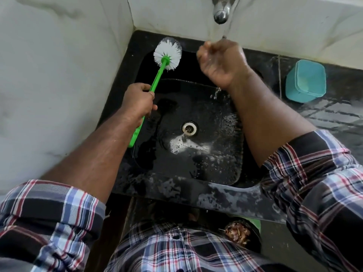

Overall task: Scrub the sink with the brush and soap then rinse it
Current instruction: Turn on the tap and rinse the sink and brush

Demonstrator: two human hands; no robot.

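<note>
A black sink (222, 146) sits in a corner, wet, with white soap foam (186, 146) beside its metal drain (189, 129). My left hand (137, 101) grips the green handle of a brush (165, 59); its round white bristle head rests against the sink's back left rim. My right hand (222, 59) is held under the chrome tap (221, 10), fingers curled and cupped, holding nothing I can see. A thin stream of water falls from the tap onto that hand and drips off the wrist.
A teal plastic container (305, 80) stands on the wet black counter to the right of the sink. White tiled walls close in at the left and back. Below the counter's front edge is a round bin with brown scraps (238, 233).
</note>
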